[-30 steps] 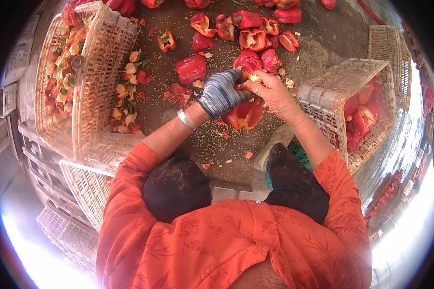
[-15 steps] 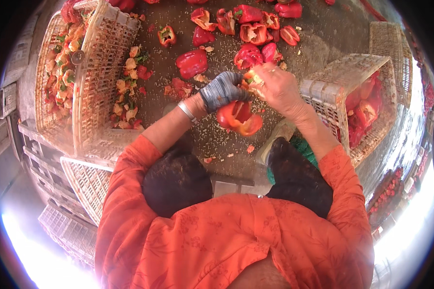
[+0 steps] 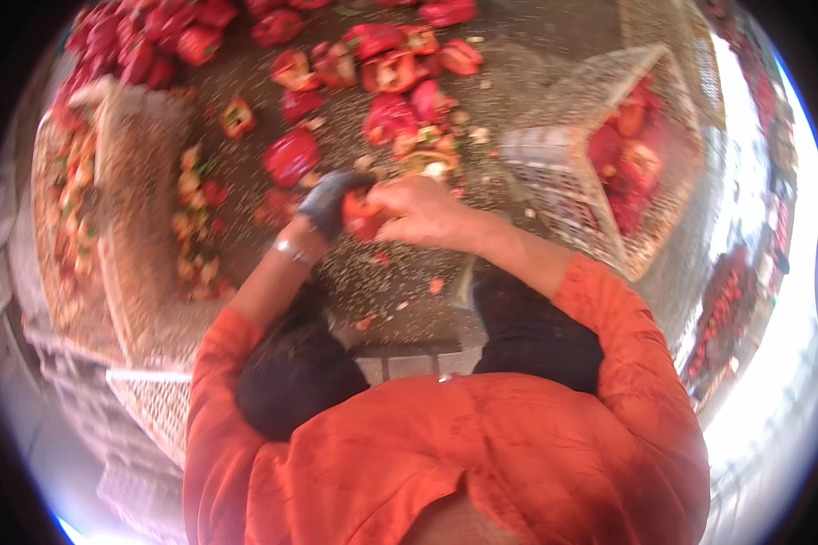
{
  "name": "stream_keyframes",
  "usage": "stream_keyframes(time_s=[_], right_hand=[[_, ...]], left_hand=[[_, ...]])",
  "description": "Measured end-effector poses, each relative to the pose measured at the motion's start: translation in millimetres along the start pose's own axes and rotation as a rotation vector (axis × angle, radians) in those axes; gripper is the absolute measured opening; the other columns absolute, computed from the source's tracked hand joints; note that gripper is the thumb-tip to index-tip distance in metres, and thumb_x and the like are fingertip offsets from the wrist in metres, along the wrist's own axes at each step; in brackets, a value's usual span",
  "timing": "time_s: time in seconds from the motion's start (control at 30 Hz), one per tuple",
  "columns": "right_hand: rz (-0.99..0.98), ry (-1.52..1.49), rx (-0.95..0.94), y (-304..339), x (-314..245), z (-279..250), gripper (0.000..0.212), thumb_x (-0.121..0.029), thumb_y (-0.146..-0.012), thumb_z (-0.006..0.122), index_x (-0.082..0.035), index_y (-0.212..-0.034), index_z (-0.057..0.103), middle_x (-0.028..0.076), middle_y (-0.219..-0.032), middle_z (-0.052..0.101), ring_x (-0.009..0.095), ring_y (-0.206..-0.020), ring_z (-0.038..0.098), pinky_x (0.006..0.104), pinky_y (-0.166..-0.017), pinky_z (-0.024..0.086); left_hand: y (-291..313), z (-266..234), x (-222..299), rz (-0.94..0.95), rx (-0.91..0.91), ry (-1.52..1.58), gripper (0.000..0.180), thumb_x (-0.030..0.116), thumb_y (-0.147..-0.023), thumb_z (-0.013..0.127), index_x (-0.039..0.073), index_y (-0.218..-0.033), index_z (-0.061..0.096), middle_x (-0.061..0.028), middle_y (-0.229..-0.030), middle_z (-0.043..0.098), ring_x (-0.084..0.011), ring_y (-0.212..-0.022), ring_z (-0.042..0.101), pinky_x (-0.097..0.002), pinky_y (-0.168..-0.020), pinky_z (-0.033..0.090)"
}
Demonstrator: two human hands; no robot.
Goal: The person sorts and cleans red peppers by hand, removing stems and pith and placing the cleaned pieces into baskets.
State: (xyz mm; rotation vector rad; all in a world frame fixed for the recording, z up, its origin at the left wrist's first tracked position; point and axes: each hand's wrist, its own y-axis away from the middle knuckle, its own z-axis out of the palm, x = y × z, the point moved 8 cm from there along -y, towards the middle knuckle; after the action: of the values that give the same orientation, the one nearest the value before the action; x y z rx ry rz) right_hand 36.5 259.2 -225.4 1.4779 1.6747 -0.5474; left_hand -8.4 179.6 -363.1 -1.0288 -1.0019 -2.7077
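While both hands meet, fingers (image 3: 400, 195) grip pepper (image 3: 362, 215).

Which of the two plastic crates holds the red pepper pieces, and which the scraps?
The crate on the right holds red pepper pieces; the crate on the left holds paler, mixed cores and trimmings.

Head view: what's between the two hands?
A red pepper piece, gripped between the gloved left hand and the bare right hand. Head view shows both touching it; no bare gap.
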Motion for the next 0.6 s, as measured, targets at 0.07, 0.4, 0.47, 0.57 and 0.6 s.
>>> stream_keyframes(time_s=[0.07, 0.4, 0.47, 0.57, 0.6], right_hand=[[0.143, -0.13, -0.194, 5, -5, -11, 0.032, -0.016, -0.069, 0.073, -0.003, -0.094, 0.058, 0.011, -0.078, 0.059, 0.023, -0.074, 0.06, 0.0361, -0.063, 0.045], [0.575, -0.911, 1.002, 173, 112, -198, 0.038, -0.01, -0.082, 0.067, 0.0, -0.116, 0.056, 0.009, -0.106, 0.063, 0.018, -0.096, 0.061, 0.0342, -0.085, 0.051], [0.578, -0.923, 1.042, 198, 137, -200, 0.034, -0.01, -0.084, 0.065, 0.002, -0.114, 0.055, 0.009, -0.106, 0.063, 0.018, -0.096, 0.061, 0.0331, -0.085, 0.05], [0.269, -1.32, 1.069, 181, 91, -202, 0.03, -0.007, -0.084, 0.064, 0.002, -0.111, 0.056, 0.009, -0.103, 0.063, 0.018, -0.093, 0.062, 0.0327, -0.085, 0.05], [0.365, -1.213, 1.1, 191, 107, -200, 0.03, -0.009, -0.084, 0.064, 0.001, -0.111, 0.056, 0.008, -0.103, 0.063, 0.018, -0.093, 0.062, 0.0345, -0.086, 0.05]], left_hand=[[6, 16, -5, -0.176, -0.072, 0.332, 0.031, 0.02, -0.088, 0.054, 0.002, -0.113, 0.058, -0.0112, -0.102, 0.063, -0.0213, -0.09, 0.063, -0.0332, -0.084, 0.05], [2, 22, 8, -0.159, -0.113, 0.49, 0.033, 0.031, -0.092, 0.05, 0.004, -0.111, 0.055, -0.0111, -0.103, 0.06, -0.0278, -0.095, 0.06, -0.0428, -0.076, 0.05], [-3, 12, -9, -0.195, -0.122, 0.527, 0.032, 0.029, -0.092, 0.05, 0.004, -0.111, 0.055, -0.0106, -0.1, 0.061, -0.0275, -0.093, 0.06, -0.0423, -0.076, 0.05], [-4, -4, -23, -0.208, -0.087, 0.558, 0.032, 0.028, -0.092, 0.05, 0.003, -0.112, 0.054, -0.01, -0.098, 0.061, -0.0286, -0.092, 0.061, -0.0426, -0.077, 0.05], [-5, -2, -19, -0.203, -0.055, 0.537, 0.032, 0.028, -0.092, 0.05, 0.003, -0.113, 0.053, -0.01, -0.098, 0.061, -0.0293, -0.094, 0.061, -0.0428, -0.077, 0.05]])
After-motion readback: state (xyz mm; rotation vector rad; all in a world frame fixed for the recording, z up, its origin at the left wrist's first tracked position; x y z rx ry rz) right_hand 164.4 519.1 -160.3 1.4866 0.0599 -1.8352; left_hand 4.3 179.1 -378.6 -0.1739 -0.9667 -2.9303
